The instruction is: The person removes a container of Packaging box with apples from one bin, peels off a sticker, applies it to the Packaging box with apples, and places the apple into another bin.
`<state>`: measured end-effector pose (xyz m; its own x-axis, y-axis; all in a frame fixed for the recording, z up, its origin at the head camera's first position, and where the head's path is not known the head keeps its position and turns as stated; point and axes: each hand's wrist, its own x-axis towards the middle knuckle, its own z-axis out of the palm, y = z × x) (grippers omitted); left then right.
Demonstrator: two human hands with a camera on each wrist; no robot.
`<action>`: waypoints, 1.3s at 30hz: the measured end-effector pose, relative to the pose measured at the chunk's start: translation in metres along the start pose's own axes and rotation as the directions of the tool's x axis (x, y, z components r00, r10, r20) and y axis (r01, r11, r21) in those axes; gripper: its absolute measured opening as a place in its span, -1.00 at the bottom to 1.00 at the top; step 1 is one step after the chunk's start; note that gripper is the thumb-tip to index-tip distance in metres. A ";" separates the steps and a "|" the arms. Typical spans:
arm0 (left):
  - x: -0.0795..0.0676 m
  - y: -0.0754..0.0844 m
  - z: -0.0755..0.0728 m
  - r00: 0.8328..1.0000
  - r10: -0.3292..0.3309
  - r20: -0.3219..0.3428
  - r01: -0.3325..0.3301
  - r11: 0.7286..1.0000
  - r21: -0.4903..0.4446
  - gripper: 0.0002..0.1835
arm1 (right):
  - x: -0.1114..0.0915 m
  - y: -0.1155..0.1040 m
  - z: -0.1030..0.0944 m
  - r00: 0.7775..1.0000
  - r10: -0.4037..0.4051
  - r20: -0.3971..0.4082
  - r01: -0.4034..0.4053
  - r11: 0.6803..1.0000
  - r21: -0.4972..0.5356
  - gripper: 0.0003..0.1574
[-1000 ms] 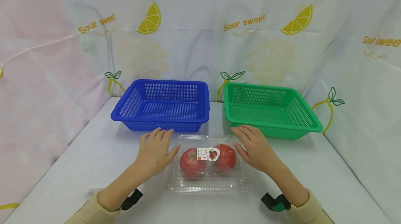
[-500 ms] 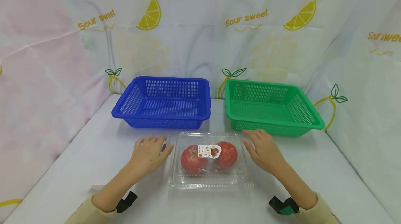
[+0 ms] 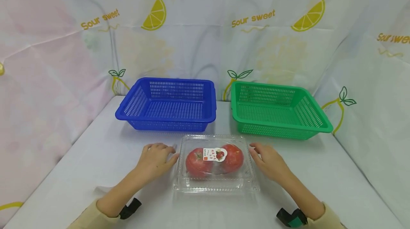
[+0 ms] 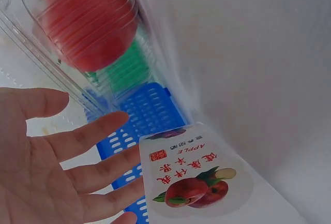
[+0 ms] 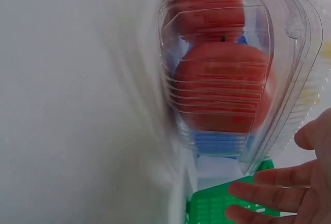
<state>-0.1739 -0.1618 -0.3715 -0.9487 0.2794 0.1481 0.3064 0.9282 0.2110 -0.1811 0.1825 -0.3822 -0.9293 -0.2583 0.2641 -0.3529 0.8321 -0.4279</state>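
Observation:
A clear plastic clamshell box (image 3: pixel 221 184) with two red apples (image 3: pixel 198 162) inside lies on the white table, its lid down. A white label (image 3: pixel 210 154) with a fruit picture is on the lid. My left hand (image 3: pixel 155 160) is beside the box's left side, fingers loosely spread and holding nothing. My right hand (image 3: pixel 269 160) is at the box's right side, relaxed; whether it touches the box I cannot tell. In the left wrist view, a white card (image 4: pixel 196 177) printed "APPLE" appears below my left fingers; the head view shows only a pale edge beside the forearm.
A blue perforated basket (image 3: pixel 166 119) stands behind the box on the left. A green one (image 3: pixel 282 126) stands behind on the right. Printed cloth (image 3: pixel 198 26) hangs behind and at both sides of the table.
Both hands have moved outward from the box's upper sides and lowered beside it. The box appears to stay in place on the table.

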 end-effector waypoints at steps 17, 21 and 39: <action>-0.002 0.007 0.007 0.999 0.043 -0.032 -0.044 0.999 -0.015 -0.76 | -0.005 0.004 0.012 0.996 0.048 0.076 -0.057 0.991 0.119 -0.83; -0.001 0.008 0.007 1.000 0.028 -0.006 -0.029 0.998 -0.055 -0.76 | -0.005 0.002 0.014 0.994 0.068 0.082 -0.080 0.984 0.160 -0.84; -0.001 0.006 0.007 0.978 -0.008 0.206 0.092 0.912 -0.400 -0.82 | -0.005 0.000 0.013 0.973 0.150 0.175 -0.195 0.940 0.279 -0.83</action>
<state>-0.1721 -0.1548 -0.3776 -0.9470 0.3163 -0.0562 0.2233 0.7738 0.5928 -0.1781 0.1772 -0.3947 -0.9764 -0.2121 0.0419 -0.1810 0.6959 -0.6950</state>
